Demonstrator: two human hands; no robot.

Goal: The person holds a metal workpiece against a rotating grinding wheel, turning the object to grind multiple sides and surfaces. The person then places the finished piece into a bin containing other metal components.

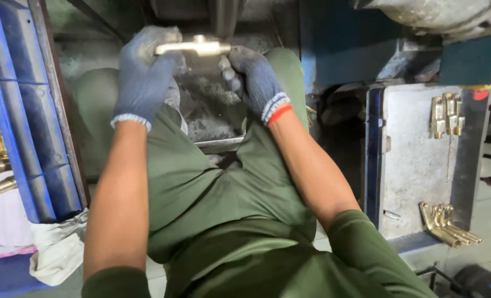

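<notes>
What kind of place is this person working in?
Probably a metal workshop: gloved hands, left hand and right hand, hold a brass fitting, more brass parts lie on a dusty metal tray.

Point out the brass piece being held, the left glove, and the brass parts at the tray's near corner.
brass piece [193, 47], head view, middle of its bar
left hand [143, 72], head view, back of the glove
brass parts [448, 225], head view, middle of the pile
</notes>
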